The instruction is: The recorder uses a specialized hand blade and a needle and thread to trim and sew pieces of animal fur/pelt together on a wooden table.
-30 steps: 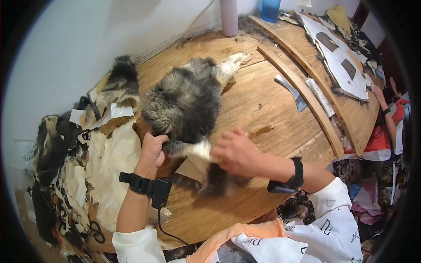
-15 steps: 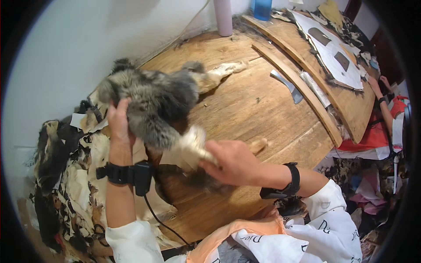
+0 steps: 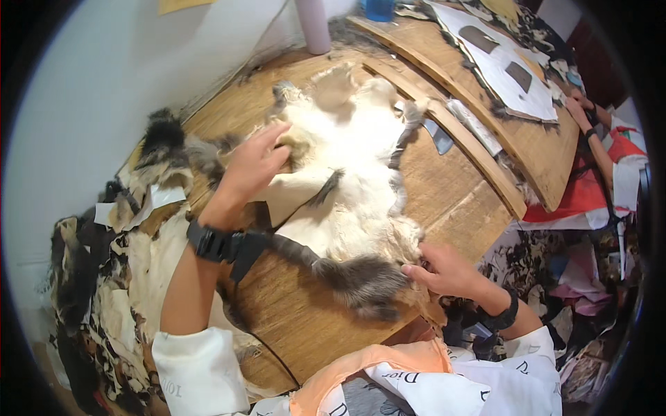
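Note:
A fur pelt (image 3: 347, 173) lies spread on the wooden table with its cream leather side up. Grey fur shows along its borders, and a furry flap is folded at its near edge. My left hand (image 3: 255, 166) rests on the pelt's left part, thumb and fingers apart. At the near right corner, my right hand (image 3: 447, 269) pinches the pelt's edge between thumb and fingers. Partly covered by the pelt and a wooden strip, a metal blade (image 3: 438, 137) lies at the right.
Long wooden strips (image 3: 451, 128) cross the table (image 3: 291, 333). Beyond them are a white sheet (image 3: 496, 62) with dark patches and a rolled plastic piece (image 3: 474, 126). A pink cylinder (image 3: 313, 28) stands by the wall. Fur scraps (image 3: 132, 277) pile at left. Another person's hands (image 3: 577, 107) are at right.
The pelt has been turned from fur side up to leather side up and laid flat. My left hand moved right onto it; my right hand moved right and nearer to its corner.

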A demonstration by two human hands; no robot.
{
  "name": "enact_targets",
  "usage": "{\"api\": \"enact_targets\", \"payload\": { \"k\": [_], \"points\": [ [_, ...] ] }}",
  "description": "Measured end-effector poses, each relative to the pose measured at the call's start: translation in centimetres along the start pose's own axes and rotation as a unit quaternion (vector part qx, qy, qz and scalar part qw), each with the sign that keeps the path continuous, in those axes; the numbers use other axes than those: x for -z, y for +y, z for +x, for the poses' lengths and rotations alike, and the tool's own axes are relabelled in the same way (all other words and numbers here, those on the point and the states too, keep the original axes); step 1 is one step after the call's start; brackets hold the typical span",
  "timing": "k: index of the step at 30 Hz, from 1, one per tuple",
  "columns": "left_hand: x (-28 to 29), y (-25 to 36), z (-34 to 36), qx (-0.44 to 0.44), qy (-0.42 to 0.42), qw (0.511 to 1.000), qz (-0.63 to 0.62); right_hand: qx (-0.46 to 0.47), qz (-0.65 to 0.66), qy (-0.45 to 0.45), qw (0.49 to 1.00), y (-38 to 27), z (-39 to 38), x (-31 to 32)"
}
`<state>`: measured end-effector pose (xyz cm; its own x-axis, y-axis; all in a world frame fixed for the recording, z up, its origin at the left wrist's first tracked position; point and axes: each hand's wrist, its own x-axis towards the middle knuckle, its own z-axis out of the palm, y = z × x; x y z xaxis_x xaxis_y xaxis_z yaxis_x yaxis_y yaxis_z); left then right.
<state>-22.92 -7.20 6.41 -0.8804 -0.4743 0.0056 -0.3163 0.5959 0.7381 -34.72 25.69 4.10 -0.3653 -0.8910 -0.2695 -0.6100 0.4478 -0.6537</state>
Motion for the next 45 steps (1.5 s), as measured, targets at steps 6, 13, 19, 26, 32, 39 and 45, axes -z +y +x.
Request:
{"api": "enact_targets", "payload": {
  "k": [6,13,19,26,32,39,45],
  "points": [
    [-0.6,-0.5,-5.3,0.058,-0.030,0.956,0.286,0.101,0.028,0.077,0.992,-1.4,2.4,3.3],
    [-0.8,-0.4,-9.5,0.015,0.144,0.967,0.210,0.331,-0.102,0.164,0.923,-0.7,13.0,4.6],
    [-6.2,0.7,-11.1,-0.079,0.088,0.981,0.156,0.374,-0.273,0.067,0.884,-1.2,21.9,3.3],
    [-6.6,-0.1,-10.9,-0.031,0.081,0.976,0.198,0.150,-0.301,0.023,0.942,0.6,24.9,2.8],
    [-5.3,1.1,-10.5,0.089,0.186,0.913,0.353,0.125,-0.302,0.049,0.944,1.3,25.0,2.2],
    [-8.3,0.1,-8.7,0.077,-0.005,0.920,0.384,0.135,-0.299,0.045,0.944,1.5,25.1,2.6],
    [-7.6,-1.2,-9.2,0.041,0.002,0.927,0.372,0.104,-0.292,0.063,0.949,3.6,24.9,4.0]
  ]
}}
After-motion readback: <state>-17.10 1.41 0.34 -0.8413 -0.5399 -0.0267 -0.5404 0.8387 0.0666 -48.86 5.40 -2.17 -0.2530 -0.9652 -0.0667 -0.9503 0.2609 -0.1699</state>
